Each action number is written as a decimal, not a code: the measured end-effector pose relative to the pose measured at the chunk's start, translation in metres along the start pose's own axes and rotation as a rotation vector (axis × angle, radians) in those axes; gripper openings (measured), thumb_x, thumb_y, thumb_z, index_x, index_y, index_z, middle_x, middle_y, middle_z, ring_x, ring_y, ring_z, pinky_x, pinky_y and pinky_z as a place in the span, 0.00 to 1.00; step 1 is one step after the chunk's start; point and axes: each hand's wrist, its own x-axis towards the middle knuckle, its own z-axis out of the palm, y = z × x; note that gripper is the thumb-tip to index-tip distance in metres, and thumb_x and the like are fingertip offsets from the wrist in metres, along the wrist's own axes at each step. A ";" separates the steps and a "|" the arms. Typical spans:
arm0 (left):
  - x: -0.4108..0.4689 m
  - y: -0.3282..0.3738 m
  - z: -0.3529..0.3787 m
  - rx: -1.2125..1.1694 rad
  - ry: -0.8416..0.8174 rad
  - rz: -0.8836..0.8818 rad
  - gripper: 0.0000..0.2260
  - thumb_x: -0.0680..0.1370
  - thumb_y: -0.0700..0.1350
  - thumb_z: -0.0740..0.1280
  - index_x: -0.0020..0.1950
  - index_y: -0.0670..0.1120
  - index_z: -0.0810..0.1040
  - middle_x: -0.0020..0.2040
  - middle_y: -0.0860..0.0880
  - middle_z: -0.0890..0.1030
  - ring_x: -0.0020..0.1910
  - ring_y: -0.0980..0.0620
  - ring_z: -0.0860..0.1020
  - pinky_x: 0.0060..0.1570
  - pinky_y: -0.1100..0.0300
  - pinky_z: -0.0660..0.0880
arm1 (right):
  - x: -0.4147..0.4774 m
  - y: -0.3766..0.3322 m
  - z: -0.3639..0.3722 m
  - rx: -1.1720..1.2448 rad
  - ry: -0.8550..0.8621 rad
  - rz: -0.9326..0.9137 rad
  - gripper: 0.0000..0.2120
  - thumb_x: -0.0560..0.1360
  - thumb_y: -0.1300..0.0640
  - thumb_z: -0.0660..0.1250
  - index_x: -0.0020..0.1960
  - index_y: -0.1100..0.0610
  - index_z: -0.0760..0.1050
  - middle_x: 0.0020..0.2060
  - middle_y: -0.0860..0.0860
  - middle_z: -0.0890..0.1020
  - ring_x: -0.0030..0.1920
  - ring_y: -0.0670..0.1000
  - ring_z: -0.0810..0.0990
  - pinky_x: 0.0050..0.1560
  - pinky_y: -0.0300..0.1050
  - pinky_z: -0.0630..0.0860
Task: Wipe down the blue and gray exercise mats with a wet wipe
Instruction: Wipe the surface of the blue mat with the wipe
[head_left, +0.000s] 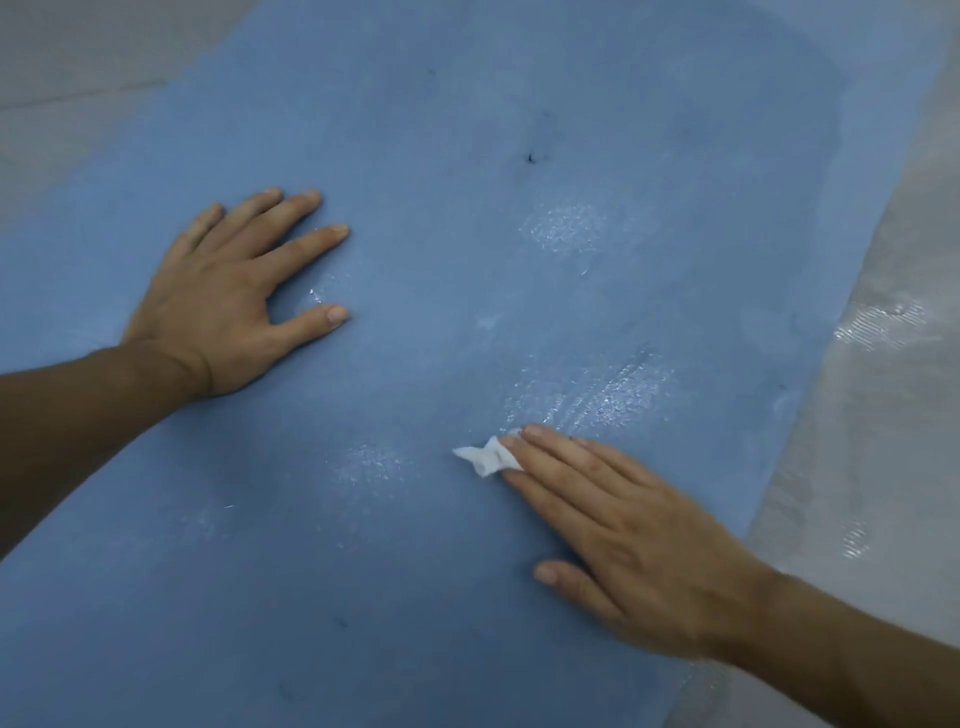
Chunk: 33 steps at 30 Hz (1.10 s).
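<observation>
Streaks of moisture shine on the blue mat. Straight-fingered, the right hand presses a crumpled white wipe onto it; the left hand lies flat, fingers spread.

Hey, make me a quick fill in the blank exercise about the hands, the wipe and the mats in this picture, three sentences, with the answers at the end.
1. The right hand presses a ____ wet wipe onto the blue mat with straight fingers.
2. The left hand lies flat on the same mat and holds ____.
3. The gray mat borders the blue mat on the picture's ____ side.

Missing words: white; nothing; right.
</observation>
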 end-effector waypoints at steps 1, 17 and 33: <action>0.000 0.000 0.000 -0.004 0.001 -0.002 0.34 0.78 0.74 0.52 0.82 0.63 0.60 0.84 0.58 0.57 0.83 0.51 0.54 0.80 0.45 0.49 | 0.004 0.009 -0.001 -0.010 0.024 0.027 0.33 0.86 0.41 0.52 0.83 0.59 0.55 0.83 0.53 0.54 0.83 0.53 0.52 0.82 0.50 0.51; 0.001 -0.001 0.000 0.023 0.019 -0.007 0.30 0.81 0.71 0.52 0.82 0.63 0.60 0.84 0.58 0.57 0.83 0.52 0.55 0.81 0.45 0.50 | 0.120 0.126 -0.037 0.155 0.077 0.485 0.38 0.82 0.38 0.47 0.85 0.58 0.48 0.84 0.56 0.51 0.84 0.55 0.48 0.82 0.52 0.46; 0.001 -0.001 -0.002 0.064 -0.010 -0.011 0.30 0.82 0.69 0.52 0.82 0.61 0.60 0.84 0.58 0.56 0.83 0.52 0.55 0.80 0.43 0.52 | 0.143 0.105 -0.040 0.024 0.071 0.298 0.32 0.85 0.40 0.44 0.85 0.55 0.48 0.84 0.50 0.49 0.84 0.50 0.48 0.82 0.49 0.46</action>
